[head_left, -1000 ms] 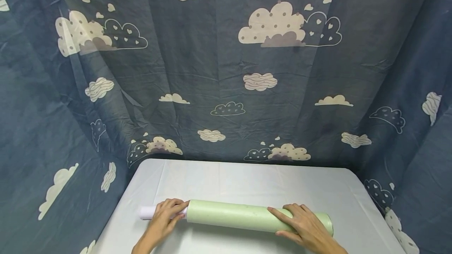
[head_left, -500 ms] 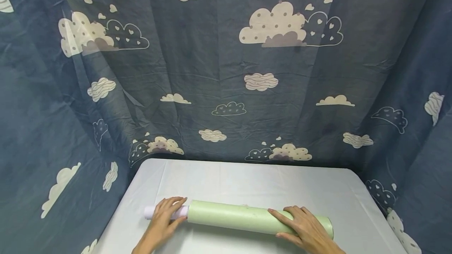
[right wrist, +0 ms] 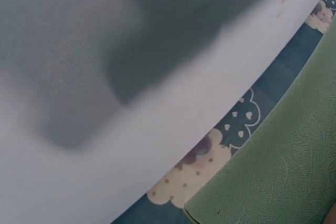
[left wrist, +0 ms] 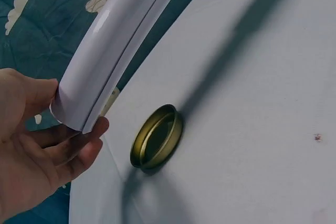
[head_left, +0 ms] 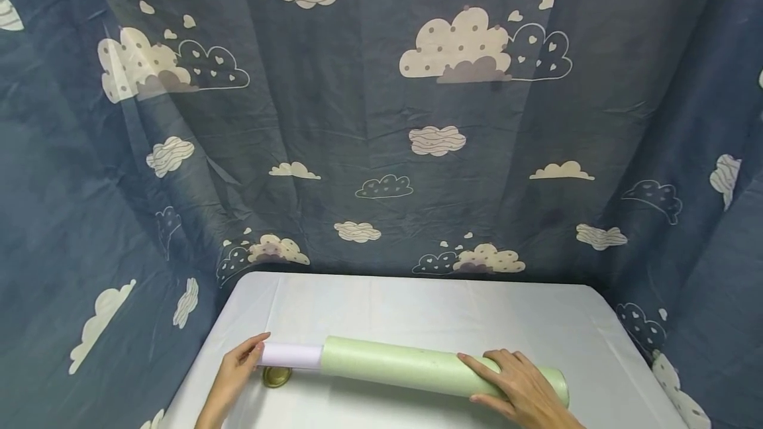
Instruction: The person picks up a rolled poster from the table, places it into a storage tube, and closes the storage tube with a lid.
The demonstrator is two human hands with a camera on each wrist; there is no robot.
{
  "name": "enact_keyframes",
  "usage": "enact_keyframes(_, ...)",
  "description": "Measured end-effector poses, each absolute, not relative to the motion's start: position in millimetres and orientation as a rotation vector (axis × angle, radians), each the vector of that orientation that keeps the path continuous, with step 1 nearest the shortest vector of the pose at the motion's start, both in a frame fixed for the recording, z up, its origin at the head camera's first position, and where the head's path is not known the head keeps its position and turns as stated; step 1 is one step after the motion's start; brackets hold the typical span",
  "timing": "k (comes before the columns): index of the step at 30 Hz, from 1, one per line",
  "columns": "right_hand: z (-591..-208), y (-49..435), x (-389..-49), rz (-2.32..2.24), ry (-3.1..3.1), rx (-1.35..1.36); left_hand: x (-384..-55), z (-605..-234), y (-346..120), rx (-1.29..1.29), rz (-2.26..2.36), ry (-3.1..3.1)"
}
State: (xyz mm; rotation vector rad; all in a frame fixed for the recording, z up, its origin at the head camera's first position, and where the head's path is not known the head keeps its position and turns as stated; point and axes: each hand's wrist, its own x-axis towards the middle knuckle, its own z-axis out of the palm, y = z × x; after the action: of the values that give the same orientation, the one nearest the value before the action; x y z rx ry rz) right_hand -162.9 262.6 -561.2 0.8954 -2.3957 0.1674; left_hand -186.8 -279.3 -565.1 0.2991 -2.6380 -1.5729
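A long pale green tube (head_left: 393,364) is held slanting over the white table, with my right hand (head_left: 518,386) gripping it near its right end. From its left end sticks out a rolled sheet of white paper (head_left: 292,355). My left hand (head_left: 231,375) pinches the outer end of this roll, thumb on one side and fingers on the other. A round gold metal lid (left wrist: 156,137) lies on the table just below the roll. In the right wrist view the green tube (right wrist: 283,161) fills the lower right corner, and the right hand is almost wholly out of frame.
The table (head_left: 429,303) has a white cloth with rounded far corners. Dark blue curtains (head_left: 334,98) with cloud prints hang behind it and at both sides. Shadows of the hands and tube fall on the cloth.
My left hand has slid left to the roll's outer end, and less of the roll sticks out of the tube. The gold lid has come into sight. My right hand keeps its grip.
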Motion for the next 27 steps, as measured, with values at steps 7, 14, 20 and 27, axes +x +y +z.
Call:
enact_keyframes(7, -563, 263, -161, 0.159, -2.431, 0.879, -186, -572, -284, 0.374, -1.677, -2.601)
enact_keyframes(14, -565, 264, -163, 0.171, -2.433, 0.869, -184, -570, -287, 0.386, -1.730, -2.558)
enact_keyframes(20, -564, 264, -162, 0.165, -2.442, 0.866, -183, -571, -281, 0.326, -1.788, -2.508)
enact_keyframes(27, -563, 262, -163, 0.155, -2.437, 0.869, -180, -573, -273, 0.284, -1.872, -2.451)
